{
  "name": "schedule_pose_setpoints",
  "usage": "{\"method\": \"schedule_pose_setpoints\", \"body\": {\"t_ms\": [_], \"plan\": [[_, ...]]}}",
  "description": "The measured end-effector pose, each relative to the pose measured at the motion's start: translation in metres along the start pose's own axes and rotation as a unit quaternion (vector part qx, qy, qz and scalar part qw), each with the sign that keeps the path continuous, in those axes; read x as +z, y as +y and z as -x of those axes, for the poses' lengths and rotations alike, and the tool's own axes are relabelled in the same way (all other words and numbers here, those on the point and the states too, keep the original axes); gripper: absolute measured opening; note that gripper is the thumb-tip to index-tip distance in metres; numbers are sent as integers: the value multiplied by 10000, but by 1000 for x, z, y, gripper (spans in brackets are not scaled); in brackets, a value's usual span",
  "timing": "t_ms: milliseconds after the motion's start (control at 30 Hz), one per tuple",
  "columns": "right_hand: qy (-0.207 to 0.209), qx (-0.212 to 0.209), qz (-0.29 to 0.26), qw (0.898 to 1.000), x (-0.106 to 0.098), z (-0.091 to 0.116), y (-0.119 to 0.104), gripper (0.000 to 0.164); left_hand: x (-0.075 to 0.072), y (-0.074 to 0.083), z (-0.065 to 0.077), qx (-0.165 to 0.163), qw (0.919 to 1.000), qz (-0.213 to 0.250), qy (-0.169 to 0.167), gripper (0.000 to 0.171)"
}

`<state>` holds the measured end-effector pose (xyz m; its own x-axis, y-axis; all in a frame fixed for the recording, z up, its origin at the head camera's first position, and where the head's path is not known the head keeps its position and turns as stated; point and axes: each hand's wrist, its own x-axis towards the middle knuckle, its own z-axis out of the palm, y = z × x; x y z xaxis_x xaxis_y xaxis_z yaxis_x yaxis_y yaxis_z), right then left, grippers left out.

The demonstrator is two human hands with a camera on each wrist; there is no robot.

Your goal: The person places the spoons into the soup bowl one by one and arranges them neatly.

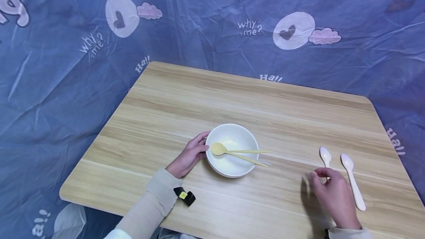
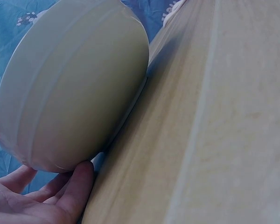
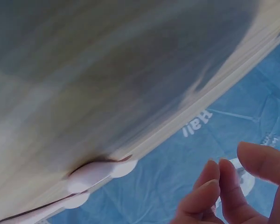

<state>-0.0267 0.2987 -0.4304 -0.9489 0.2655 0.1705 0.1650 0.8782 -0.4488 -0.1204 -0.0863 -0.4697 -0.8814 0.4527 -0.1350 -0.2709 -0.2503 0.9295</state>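
We are seeing the white bowl (image 1: 244, 137) sitting on the table (image 1: 186, 99), with the left hand (image 1: 189, 155) gripping its left side: thumb is lying at the rim, fingers are curling against the outer wall. A yellow spoon (image 1: 218, 148) is resting inside, a second yellow handle (image 1: 249, 151) running alongside; both handles are sticking out over the right rim. A whitish tip (image 1: 266, 163) is showing beside them, too small for us to identify. The right hand (image 1: 335, 194) is hovering well right of the bowl, fingers loosely bent, thumb parted from them, holding nothing. Two white spoons are lying there: the left white spoon (image 1: 325, 154) is passing partly behind that hand in the head view, the right white spoon (image 1: 353, 182) is lying just beside it. We're also noting light sleeves (image 1: 149, 202) and printed blue cloth (image 1: 199, 28) hanging behind.
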Motion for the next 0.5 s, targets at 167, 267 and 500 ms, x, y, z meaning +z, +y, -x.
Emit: {"method": "schedule_pose_setpoints", "body": {"t_ms": [167,267,500], "plan": [[-59,236,160,9996,-4,-1,8,19,0,0,0,18,10000,12,-16,60],[-151,396,207,9989,-7,0,14,22,0,1,0,15,10000,11,-11,60],[-574,508,433,9961,-14,1,25,29,0,0,0,-5,10000,16,4,61]]}}
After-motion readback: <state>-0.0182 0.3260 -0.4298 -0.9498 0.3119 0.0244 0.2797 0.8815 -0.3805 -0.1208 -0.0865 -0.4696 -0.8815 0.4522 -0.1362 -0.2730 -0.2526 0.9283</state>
